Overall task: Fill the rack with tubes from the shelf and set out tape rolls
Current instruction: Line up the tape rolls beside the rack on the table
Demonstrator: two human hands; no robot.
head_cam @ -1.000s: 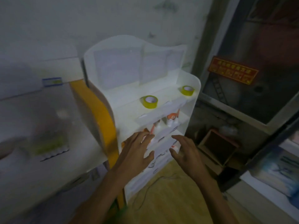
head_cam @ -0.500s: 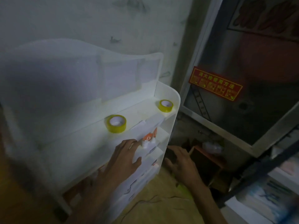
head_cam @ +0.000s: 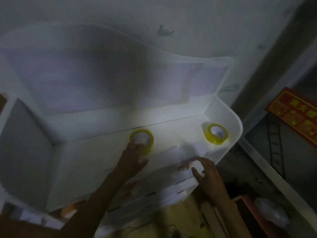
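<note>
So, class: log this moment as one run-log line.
left hand: touching near tape roll, grip unclear | right hand: open by shelf front | far tape roll: untouched

Two yellow tape rolls lie flat on the white shelf unit (head_cam: 236, 127), top tier: left tape roll (head_cam: 142, 138) mid-shelf, blurred, fingers at its near edge; right tape roll (head_cam: 217, 136) near the right end wall. Orange-capped tubes (head_cam: 184, 166), blurred, sit on a lower tier.

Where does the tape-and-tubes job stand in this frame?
Done: nothing clearly; no filled rack shows. In hand: the left hand reaches the nearer yellow tape roll on the white shelf unit; blur hides the grip. The right hand hovers open at the lower tiers. Left: the far tape roll and the tubes.
</note>
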